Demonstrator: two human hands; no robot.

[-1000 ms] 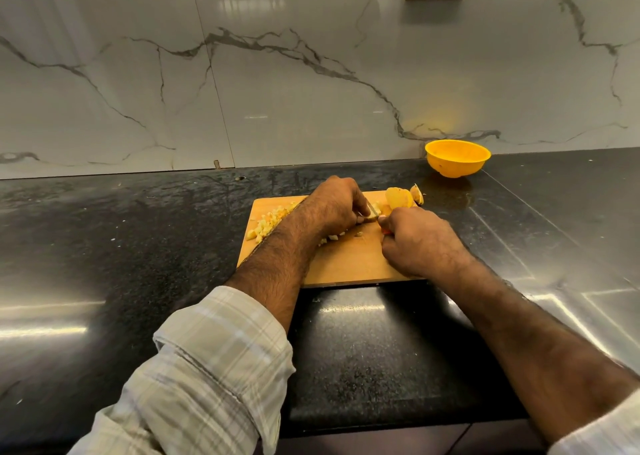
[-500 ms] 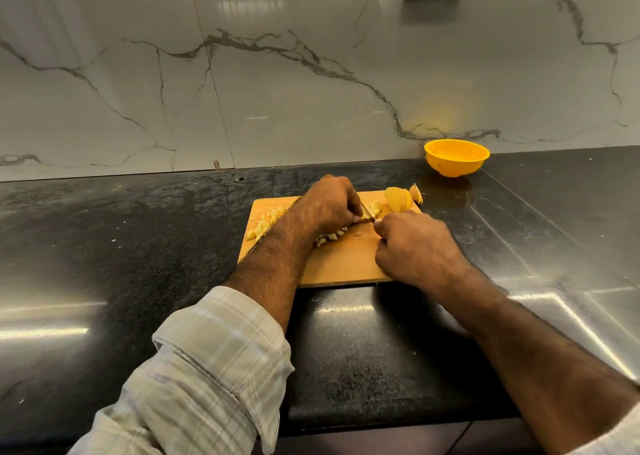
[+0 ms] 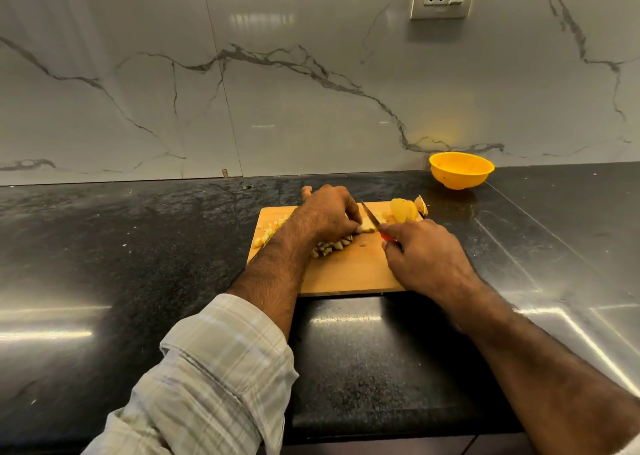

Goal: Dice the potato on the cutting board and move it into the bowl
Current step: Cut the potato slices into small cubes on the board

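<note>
Change: the knife [image 3: 370,216] now shows its blade, lifted and tilted between the hands; half a second ago it was down, hidden behind the right hand. The right hand has drawn back toward the person.
Meaning: one cut is judged finished and the next stroke is being set; dicing is under way, nothing is in the bowl [image 3: 461,170].
Left hand [image 3: 329,213]: fingers curled down, pinning a potato strip [image 3: 367,228] to the cutting board [image 3: 349,271].
Right hand [image 3: 424,255]: wrapped round the red handle of the knife.
Potato strip, axis: long axis runs across, from left fingertips toward the right hand; its cut end faces the blade.
Knife, axis: tip points away from the person and slightly left; handle toward the right hand.
Diced pieces [image 3: 329,246]: heaped under and behind the left wrist, more beyond the left forearm.
Uncut potato pieces [image 3: 403,209]: just beyond the right hand, at the board's far corner.
Bowl: on the desk [image 3: 138,246], well beyond the right hand.
</note>
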